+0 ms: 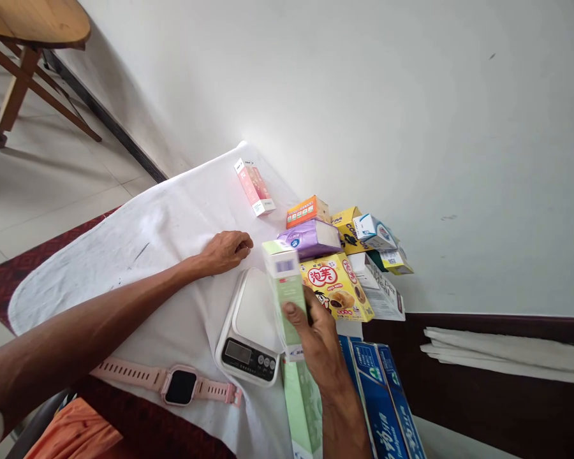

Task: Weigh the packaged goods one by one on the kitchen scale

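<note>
Closest, the lower green carton (302,408) lies at the wrist of the right hand (320,328), easily shoved by a careless turn. That hand grips the upper green carton (286,284) between thumb and fingers, next to the kitchen scale (252,309); a slack hold could let it slip onto the scale. A wide swing might knock the yellow box (337,277). The left hand (224,250), fingers loosely curled, apparently holding nothing, rests on the white cloth (172,217); dragging that could shift even the pink box (254,188) beyond.
</note>
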